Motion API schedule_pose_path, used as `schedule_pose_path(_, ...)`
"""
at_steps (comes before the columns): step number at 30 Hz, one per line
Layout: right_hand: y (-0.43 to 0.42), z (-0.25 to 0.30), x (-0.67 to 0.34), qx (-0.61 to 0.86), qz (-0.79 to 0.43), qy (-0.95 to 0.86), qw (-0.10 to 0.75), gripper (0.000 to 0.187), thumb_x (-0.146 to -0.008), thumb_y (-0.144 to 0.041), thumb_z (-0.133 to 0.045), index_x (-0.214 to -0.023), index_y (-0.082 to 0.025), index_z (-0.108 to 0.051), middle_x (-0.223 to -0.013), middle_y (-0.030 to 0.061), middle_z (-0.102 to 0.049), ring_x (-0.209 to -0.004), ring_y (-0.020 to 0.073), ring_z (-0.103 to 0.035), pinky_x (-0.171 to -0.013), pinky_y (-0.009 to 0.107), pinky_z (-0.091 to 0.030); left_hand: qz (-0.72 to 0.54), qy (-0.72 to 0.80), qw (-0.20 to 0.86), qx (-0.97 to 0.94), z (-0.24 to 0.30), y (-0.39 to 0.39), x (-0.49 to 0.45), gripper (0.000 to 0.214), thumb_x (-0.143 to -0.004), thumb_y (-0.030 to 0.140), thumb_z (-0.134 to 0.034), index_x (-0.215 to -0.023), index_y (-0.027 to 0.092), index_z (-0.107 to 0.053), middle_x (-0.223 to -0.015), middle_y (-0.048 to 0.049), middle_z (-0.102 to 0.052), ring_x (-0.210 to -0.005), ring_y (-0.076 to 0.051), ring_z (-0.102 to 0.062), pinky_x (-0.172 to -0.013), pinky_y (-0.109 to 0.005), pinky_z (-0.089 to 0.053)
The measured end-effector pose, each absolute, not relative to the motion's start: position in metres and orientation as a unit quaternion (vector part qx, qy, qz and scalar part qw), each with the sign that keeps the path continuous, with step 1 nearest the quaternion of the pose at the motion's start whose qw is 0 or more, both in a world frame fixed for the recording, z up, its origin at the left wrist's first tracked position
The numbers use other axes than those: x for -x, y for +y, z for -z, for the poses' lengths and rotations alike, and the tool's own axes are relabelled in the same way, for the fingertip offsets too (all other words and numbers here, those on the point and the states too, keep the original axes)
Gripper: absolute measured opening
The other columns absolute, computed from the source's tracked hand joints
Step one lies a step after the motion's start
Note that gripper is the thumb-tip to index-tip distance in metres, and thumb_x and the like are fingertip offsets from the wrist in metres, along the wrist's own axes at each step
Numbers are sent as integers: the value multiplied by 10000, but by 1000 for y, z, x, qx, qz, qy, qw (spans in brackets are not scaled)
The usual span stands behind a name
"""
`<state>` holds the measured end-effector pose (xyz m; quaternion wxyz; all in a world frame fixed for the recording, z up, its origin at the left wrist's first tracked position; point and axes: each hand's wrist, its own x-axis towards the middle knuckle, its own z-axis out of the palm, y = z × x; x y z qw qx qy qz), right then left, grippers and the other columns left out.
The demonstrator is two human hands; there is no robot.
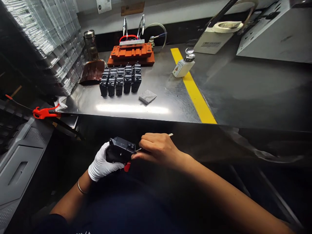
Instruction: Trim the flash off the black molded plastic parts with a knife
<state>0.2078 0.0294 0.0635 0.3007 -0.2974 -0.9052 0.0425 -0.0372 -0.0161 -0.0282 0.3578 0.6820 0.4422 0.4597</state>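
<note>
My left hand [98, 164], in a white glove, is closed around a black plastic housing [119, 150] held in front of the bench edge. A small red piece [127, 166] shows beneath the housing; whether it is attached, I cannot tell. My bare right hand [158, 147] grips a thin tool with a pale handle end [171, 134]. Its slim metal tip meets the right edge of the housing, and most of its handle is hidden in my fingers. Similar black parts [119, 81] stand in rows on the bench.
On the metal bench [156, 81] are an orange fixture [131, 53], a grey pad [147, 97], a white dispenser bottle [184, 66] and yellow tape [195, 91]. Clear trays [53, 39] are stacked left, above a red air gun [45, 112]. A grey box [278, 35] stands right.
</note>
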Motion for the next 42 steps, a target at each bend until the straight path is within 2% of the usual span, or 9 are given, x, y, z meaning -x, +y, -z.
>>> schedule_pose_path(7,26,-59,-208,290,-52,-908,298,550,-915,-535,-513,-503,-176,-458,-473,-22,-462,-445,77,-390,-469,249,-249,-466,461,356,-667,25,-18,34,760,-584,357,-844,-1234,180,-492,-1097,-99,-685,-964,-240,-684,-865,-404,-556)
schedule_pose_path(10,23,-58,-211,318,-115,-884,323,506,-930,-564,-459,-625,-173,-560,-537,-3,-534,-488,90,-469,-485,230,-315,-487,497,396,-600,18,-18,32,652,-610,335,-834,-1157,171,-521,-1050,-92,-698,-944,-233,-692,-847,-387,-568)
schedule_pose_path(12,21,-57,-212,357,-130,-860,341,450,-983,-467,-405,-712,-165,-599,-576,7,-565,-508,92,-496,-511,224,-355,-499,510,417,-563,12,-16,33,566,-653,319,-817,-1128,175,-545,-1038,-84,-706,-940,-224,-697,-833,-370,-576)
schedule_pose_path(15,18,-53,-213,407,-110,-838,346,377,-989,-318,-432,-688,-163,-598,-567,2,-559,-496,86,-491,-520,222,-364,-515,491,374,-594,7,-13,40,493,-683,295,-806,-1113,190,-588,-1034,-71,-708,-920,-210,-699,-819,-358,-582)
schedule_pose_path(20,11,-49,-210,413,-99,-838,341,382,-967,-335,-478,-648,-165,-602,-546,2,-562,-482,84,-485,-510,218,-361,-499,420,265,-710,3,-11,50,442,-729,197,-775,-1140,205,-611,-1055,-75,-680,-953,-208,-677,-824,-361,-569)
schedule_pose_path(28,10,-51,-208,398,-70,-856,323,412,-962,-352,-483,-617,-160,-602,-536,7,-558,-478,82,-481,-486,215,-325,-490,357,268,-749,2,-12,54,475,-767,141,-728,-1208,240,-580,-1069,-80,-666,-981,-214,-653,-836,-372,-552)
schedule_pose_path(33,15,-48,-210,411,-147,-844,311,403,-962,-367,-475,-637,-165,-599,-555,5,-569,-500,83,-506,-506,217,-335,-466,311,270,-783,-8,-14,48,376,-843,194,-632,-1212,244,-579,-1031,-99,-688,-962,-236,-669,-820,-412,-560)
schedule_pose_path(38,13,-56,-214,374,-308,-828,283,492,-947,-451,-463,-538,-177,-448,-496,-42,-417,-450,63,-369,-460,215,-282,-471,280,154,-822,-18,-7,48,515,-774,77,-655,-1247,262,-565,-971,-71,-729,-920,-233,-694,-818,-412,-549)
schedule_pose_path(42,10,-59,-215,347,-364,-827,251,582,-907,-494,-526,-483,-187,-270,-475,-73,-252,-437,49,-224,-434,231,-195,-465,272,131,-832,-21,-1,50,551,-756,48,-662,-1258,258,-576,-968,-78,-738,-931,-236,-698,-809,-401,-549)
